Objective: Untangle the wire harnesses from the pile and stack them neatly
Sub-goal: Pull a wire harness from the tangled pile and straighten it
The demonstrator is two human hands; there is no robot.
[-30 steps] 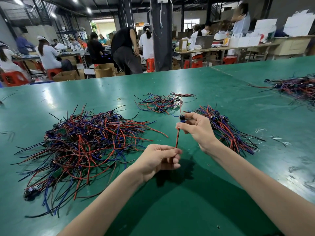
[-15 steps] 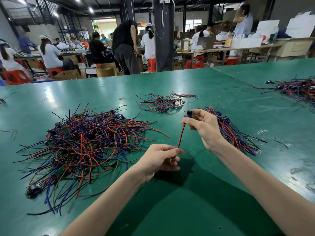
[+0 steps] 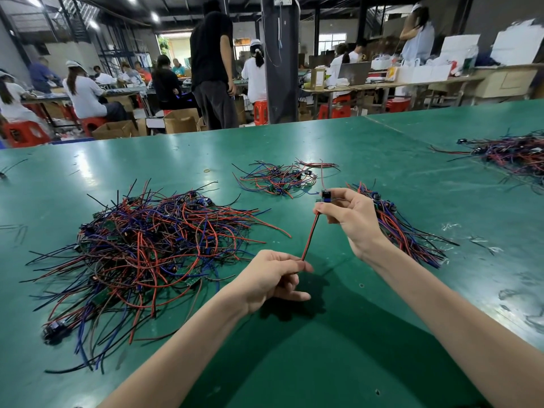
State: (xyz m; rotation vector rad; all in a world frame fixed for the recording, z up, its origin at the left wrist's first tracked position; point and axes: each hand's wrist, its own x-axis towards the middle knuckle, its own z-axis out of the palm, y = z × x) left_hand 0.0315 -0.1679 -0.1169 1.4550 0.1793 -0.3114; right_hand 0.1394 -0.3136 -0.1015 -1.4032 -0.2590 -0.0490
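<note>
On my feed, the left hand (image 3: 269, 279) and the right hand (image 3: 357, 220) were both bare, with slender fingers. The left forearm (image 3: 182, 343) and the right forearm (image 3: 459, 313) were bare too, slim and smooth, uncovered to the frame's bottom edge.

I see a smooth green surface (image 3: 382, 172) with a glossy sheen under the lights; the wire harnesses (image 3: 147, 245) on the left look plastic-sheathed, red, blue and black.

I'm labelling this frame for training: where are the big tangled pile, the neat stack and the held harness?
big tangled pile (image 3: 147, 245), head view, middle of the tangle.
neat stack (image 3: 409, 235), head view, middle of its aligned wires.
held harness (image 3: 309, 237), head view, midway along its taut red wire.
</note>
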